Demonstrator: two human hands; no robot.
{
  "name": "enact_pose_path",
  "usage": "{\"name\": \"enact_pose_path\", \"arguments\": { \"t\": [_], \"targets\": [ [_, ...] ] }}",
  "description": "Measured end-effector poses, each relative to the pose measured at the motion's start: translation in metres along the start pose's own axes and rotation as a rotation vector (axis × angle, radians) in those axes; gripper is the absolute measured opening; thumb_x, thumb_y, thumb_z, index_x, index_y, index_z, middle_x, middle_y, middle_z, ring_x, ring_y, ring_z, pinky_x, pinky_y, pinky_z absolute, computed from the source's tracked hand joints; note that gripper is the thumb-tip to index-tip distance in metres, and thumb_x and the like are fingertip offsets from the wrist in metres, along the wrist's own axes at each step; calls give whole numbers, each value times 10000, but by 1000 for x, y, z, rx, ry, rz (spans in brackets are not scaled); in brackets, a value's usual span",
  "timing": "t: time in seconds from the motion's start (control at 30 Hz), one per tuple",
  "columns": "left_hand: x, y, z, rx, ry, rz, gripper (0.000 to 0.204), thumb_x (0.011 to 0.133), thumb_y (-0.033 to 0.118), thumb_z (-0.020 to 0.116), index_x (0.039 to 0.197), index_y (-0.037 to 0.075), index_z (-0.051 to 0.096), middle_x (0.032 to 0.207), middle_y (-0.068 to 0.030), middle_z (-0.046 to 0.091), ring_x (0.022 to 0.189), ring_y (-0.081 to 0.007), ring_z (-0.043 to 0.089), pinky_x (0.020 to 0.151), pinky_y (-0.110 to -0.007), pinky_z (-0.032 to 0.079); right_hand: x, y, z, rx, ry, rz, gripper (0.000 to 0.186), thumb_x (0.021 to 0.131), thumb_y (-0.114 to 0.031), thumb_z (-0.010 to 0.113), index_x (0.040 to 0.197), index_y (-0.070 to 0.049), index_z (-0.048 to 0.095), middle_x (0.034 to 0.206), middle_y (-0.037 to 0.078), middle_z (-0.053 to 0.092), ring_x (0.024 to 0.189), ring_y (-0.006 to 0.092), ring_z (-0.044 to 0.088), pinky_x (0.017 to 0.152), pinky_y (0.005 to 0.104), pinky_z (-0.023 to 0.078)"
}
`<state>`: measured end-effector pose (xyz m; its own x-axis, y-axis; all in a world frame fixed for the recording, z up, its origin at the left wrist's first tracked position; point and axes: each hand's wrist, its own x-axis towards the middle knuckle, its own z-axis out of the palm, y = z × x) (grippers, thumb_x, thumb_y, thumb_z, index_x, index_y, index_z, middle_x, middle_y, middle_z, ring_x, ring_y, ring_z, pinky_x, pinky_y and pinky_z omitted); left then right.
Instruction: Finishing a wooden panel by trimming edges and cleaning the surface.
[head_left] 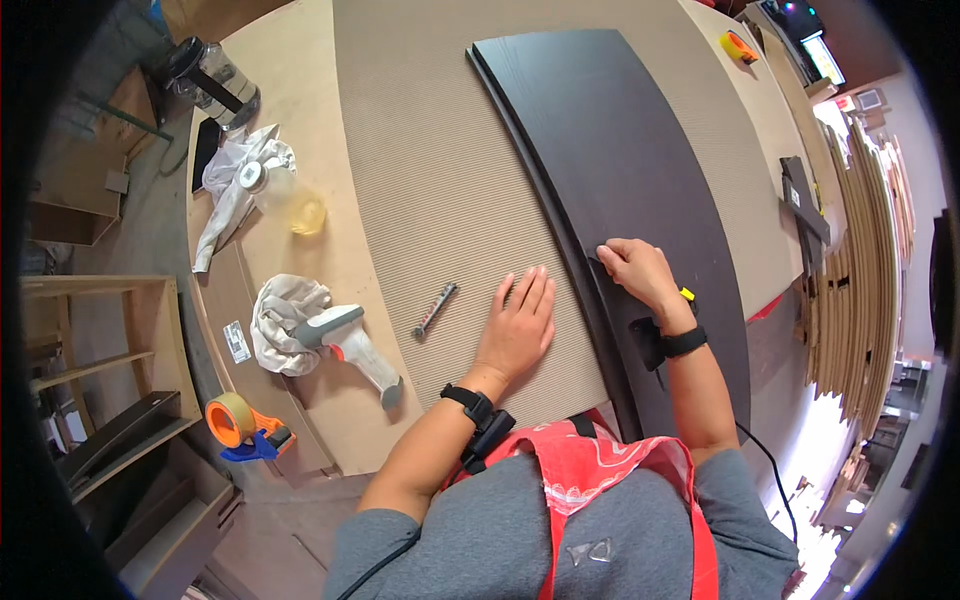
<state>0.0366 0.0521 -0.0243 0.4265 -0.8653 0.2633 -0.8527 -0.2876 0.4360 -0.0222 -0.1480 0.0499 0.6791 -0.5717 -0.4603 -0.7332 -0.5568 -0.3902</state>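
Observation:
A long dark wood-look panel (630, 150) lies on a ribbed tan sheet (430, 130) and runs from the far side toward my body. A narrow dark edge strip shows along its left side. My left hand (519, 322) rests flat on the ribbed sheet, left of the panel, its fingers stretched out. Over the panel's left part, my right hand (638, 270) is closed, thumb against curled fingers; whatever it pinches is too small to name. Left of my left hand lies a slim grey stick-like thing (435, 310) with red marks.
At left are a grey-and-white handheld scanner (350, 345), crumpled white cloth (285, 310), a bottle of yellow liquid (290, 205), a clear jug (220, 88) and an orange-blue tape dispenser (245, 428). Yellow tape (738, 47) sits far right. Stacked boards (860, 270) stand beyond the right edge.

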Motion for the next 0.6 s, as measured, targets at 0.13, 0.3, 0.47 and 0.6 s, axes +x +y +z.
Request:
{"name": "enact_pose_path", "arguments": {
  "t": [0.13, 0.3, 0.47, 0.6],
  "targets": [
    [-1, -1, 0, -3, 3, 4, 440, 832, 210, 539, 1229, 24, 505, 1307, -119, 489, 1247, -227, 415, 1072, -426, 259, 2, -4, 5, -34, 28, 0, 330, 887, -351, 500, 796, -73, 653, 715, 99, 642, 724, 298, 602, 758, 408, 408],
    [0, 0, 1, 7, 3, 2, 441, 827, 209, 541, 1226, 24, 508, 1305, -119, 492, 1240, -227, 423, 1066, -425, 262, 6, -5, 6, -117, 26, -13, 319, 882, -350, 507, 818, -83, 669, 744, 111, 650, 766, 323, 605, 771, 436, 406],
    [0, -1, 1, 17, 19, 3, 440, 825, 209, 544, 1223, 26, 511, 1303, -119, 493, 1238, -228, 425, 1063, -421, 266, 3, -10, 4, -269, -18, -87, 323, 865, -368, 529, 838, -85, 682, 782, 129, 659, 798, 329, 614, 751, 427, 427],
    [0, -1, 2, 4, 13, -3, 445, 822, 211, 549, 1225, 27, 510, 1310, -118, 488, 1241, -229, 422, 1065, -418, 264, 4, 4, -1, -154, -166, -82, 333, 865, -358, 521, 810, -68, 677, 712, 95, 654, 706, 258, 629, 680, 363, 453]
  ]
}}
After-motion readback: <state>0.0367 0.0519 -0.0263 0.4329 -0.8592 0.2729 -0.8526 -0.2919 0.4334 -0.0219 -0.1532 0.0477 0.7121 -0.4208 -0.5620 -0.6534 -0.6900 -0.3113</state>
